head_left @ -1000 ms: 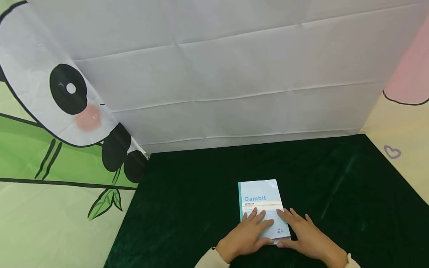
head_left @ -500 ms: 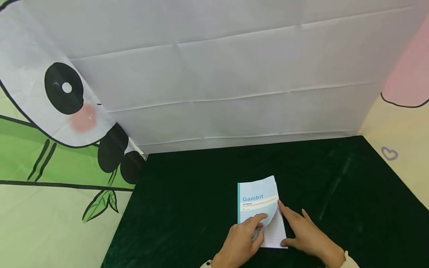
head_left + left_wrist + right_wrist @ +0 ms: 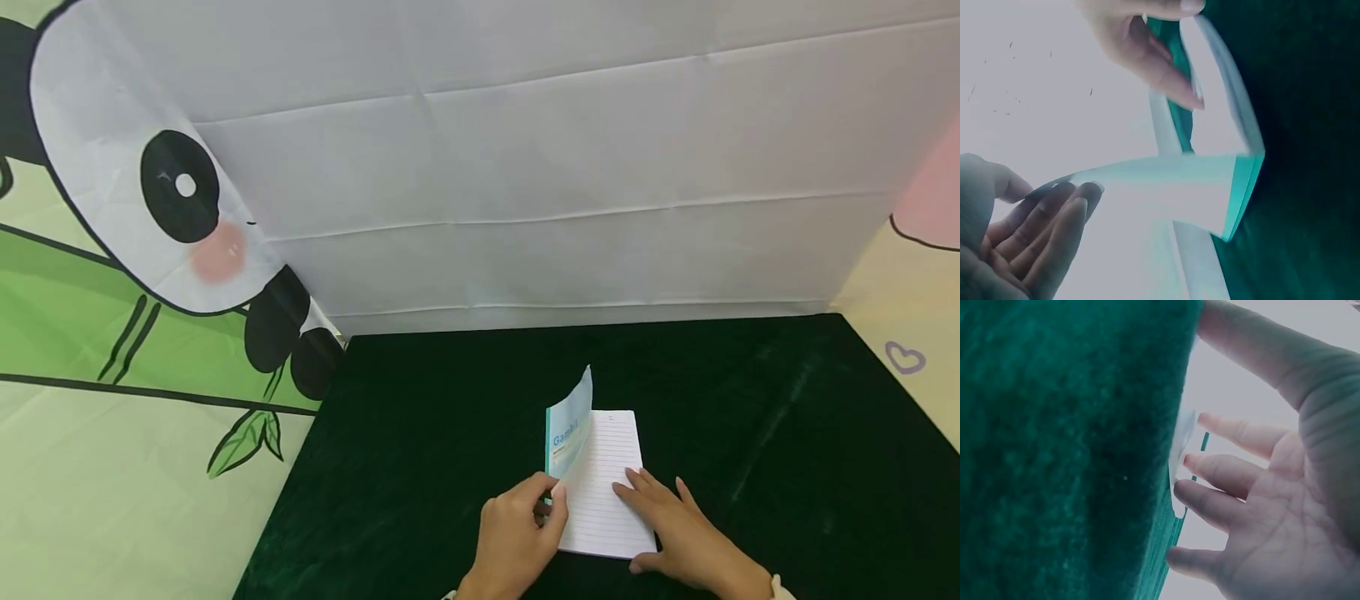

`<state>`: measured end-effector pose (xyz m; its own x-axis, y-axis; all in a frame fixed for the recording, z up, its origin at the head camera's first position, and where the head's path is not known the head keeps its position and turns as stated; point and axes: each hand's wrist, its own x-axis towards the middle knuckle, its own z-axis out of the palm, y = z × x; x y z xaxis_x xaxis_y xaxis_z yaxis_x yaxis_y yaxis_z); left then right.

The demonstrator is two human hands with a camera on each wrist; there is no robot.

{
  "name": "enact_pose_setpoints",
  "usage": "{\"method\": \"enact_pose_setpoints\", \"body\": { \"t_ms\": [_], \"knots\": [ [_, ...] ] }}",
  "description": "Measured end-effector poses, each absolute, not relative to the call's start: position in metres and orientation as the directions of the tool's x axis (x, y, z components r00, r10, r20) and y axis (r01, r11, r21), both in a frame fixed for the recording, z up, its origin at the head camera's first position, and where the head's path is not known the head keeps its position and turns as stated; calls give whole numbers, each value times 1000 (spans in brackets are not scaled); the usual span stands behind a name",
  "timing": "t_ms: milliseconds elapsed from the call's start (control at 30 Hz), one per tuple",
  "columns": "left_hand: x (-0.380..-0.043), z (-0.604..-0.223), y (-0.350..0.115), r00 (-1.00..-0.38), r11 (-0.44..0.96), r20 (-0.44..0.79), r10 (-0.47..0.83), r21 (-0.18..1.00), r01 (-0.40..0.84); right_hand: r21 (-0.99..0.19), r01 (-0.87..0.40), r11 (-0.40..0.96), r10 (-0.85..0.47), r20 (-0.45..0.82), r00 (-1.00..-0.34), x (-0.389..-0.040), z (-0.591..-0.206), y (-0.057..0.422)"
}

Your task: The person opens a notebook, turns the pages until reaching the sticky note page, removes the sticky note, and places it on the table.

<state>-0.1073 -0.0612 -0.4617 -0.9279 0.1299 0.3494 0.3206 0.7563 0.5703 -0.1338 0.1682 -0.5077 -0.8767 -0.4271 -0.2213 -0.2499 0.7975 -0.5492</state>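
A notebook (image 3: 603, 492) with lined white pages lies on the dark green cloth, its pale blue cover (image 3: 570, 425) marked "Gambit" lifted and bent over toward the left. My left hand (image 3: 517, 525) pinches the cover's lower edge between thumb and fingers; the left wrist view shows this pinch and the notebook's teal spine (image 3: 1244, 197). Fingers spread, my right hand (image 3: 678, 525) rests on the right edge of the lined page, thumb near the lower right corner. In the right wrist view the right hand (image 3: 1272, 475) has straight fingers at the notebook's edge.
The green cloth (image 3: 420, 450) covers the table around the notebook. A white fabric backdrop (image 3: 525, 167) stands behind the table's far edge. Printed cloth panels with a cartoon panda (image 3: 180, 192) hang at the left, and a yellow panel (image 3: 900, 308) at the right.
The cover was flat under both hands. My left hand has taken its lower edge and turned it up and leftward, baring the lined page. My right hand stays at the right edge.
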Motion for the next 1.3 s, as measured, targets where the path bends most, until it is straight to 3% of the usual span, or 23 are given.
{"method": "enact_pose_setpoints", "body": {
  "t_ms": [400, 667, 933, 1100, 1200, 1300],
  "knots": [
    [-100, -460, -106, -929, 891, 359, -91, 447, 85, -544, -219, 810, -409, -257, -875, -134, -506, 173],
    [-102, -470, -127, -950, 897, 272, -153, 442, -18, -549, -195, 812, -400, -282, -872, -130, -505, 169],
    [-107, -487, -148, -981, 939, 143, -130, 334, -75, -560, -218, 800, -426, -272, -863, -124, -508, 169],
    [-109, -501, -157, -992, 940, 53, -112, 329, -89, -545, -224, 808, -417, -259, -871, -122, -508, 168],
    [-110, -506, -159, -999, 945, 3, -50, 325, -46, -538, -224, 813, -412, -260, -873, -122, -507, 167],
    [-113, -507, -159, -995, 952, -40, 91, 296, 75, -543, -216, 812, -411, -268, -872, -123, -508, 167]
  ]
}}
